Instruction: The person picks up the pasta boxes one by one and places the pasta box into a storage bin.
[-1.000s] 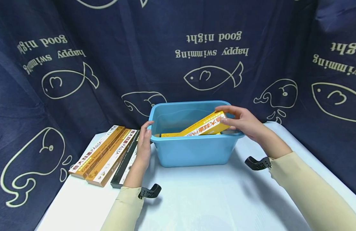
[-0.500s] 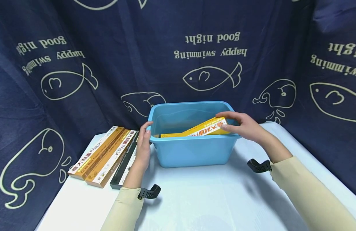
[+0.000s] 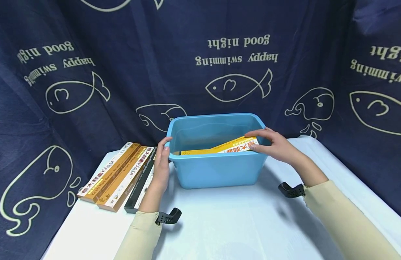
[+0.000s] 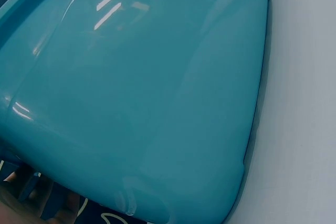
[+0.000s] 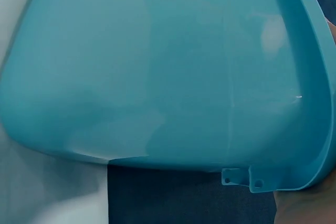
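Note:
A blue plastic bin (image 3: 216, 171) stands on the table in the head view. My left hand (image 3: 161, 162) grips its left rim, the thumb over the edge. In the left wrist view the bin's wall (image 4: 136, 93) fills most of the picture, with dark fingers (image 4: 37, 198) at the lower left corner. A yellow pasta box (image 3: 238, 145) slants inside the bin, its right end raised. My right hand (image 3: 278, 146) holds that end between thumb and fingers, over the right rim. Another yellow box (image 3: 194, 152) lies lower at the left. The right wrist view shows mainly the bin's outside (image 5: 157, 77).
Left of the bin lie two orange-brown pasta boxes (image 3: 109, 171) (image 3: 125, 178) and a black one (image 3: 140, 191), side by side. Behind the table (image 3: 226, 220) hangs a navy cloth (image 3: 174, 72) with fish and whale drawings.
My right hand has lowered the right end of the yellow pasta box deeper into the bin, so it slants less. The left hand stays on the rim.

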`<state>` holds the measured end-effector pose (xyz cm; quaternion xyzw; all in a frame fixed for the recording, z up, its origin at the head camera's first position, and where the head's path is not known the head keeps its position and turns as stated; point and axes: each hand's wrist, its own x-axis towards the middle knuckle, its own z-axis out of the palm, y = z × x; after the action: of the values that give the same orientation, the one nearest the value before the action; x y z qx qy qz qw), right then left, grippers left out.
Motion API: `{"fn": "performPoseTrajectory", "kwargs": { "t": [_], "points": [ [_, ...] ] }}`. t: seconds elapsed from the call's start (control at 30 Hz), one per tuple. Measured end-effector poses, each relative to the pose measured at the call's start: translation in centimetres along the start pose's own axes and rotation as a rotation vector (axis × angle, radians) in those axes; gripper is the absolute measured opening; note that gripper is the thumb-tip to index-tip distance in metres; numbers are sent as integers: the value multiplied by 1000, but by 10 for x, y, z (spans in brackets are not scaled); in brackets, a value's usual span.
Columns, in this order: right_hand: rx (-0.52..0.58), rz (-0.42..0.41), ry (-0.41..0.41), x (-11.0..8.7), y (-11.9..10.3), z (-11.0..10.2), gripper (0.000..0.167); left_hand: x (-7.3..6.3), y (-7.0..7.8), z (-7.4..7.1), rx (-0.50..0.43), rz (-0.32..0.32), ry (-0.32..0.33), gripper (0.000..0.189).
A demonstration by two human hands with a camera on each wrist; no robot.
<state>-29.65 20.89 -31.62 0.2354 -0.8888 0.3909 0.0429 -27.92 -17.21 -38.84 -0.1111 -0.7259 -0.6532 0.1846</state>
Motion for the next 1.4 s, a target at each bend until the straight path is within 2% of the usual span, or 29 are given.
{"fn": "performPoseTrajectory", "kwargs": {
  "t": [0.2, 0.4, 0.7, 1.03, 1.17, 1.4],
  "points": [
    [-14, -47, 51, -2, 1, 4, 40, 0, 0, 1, -2, -4, -2, 48],
    [19, -70, 140, -2, 3, 11, 35, 1, 0, 1, -14, 2, 4, 48],
    [129, -4, 319, -7, 5, 24, 35, 3, -1, 1, -30, 6, -4, 49],
    [230, 73, 394, -11, 4, 33, 42, 2, -2, 0, -29, 0, 4, 49],
    [315, 113, 421, -14, 8, 38, 47, 2, -3, 0, -29, 3, 0, 48],
    [565, 184, 437, -20, 10, 47, 49, 2, -1, 0, -27, 0, 0, 49]
  ]
}}
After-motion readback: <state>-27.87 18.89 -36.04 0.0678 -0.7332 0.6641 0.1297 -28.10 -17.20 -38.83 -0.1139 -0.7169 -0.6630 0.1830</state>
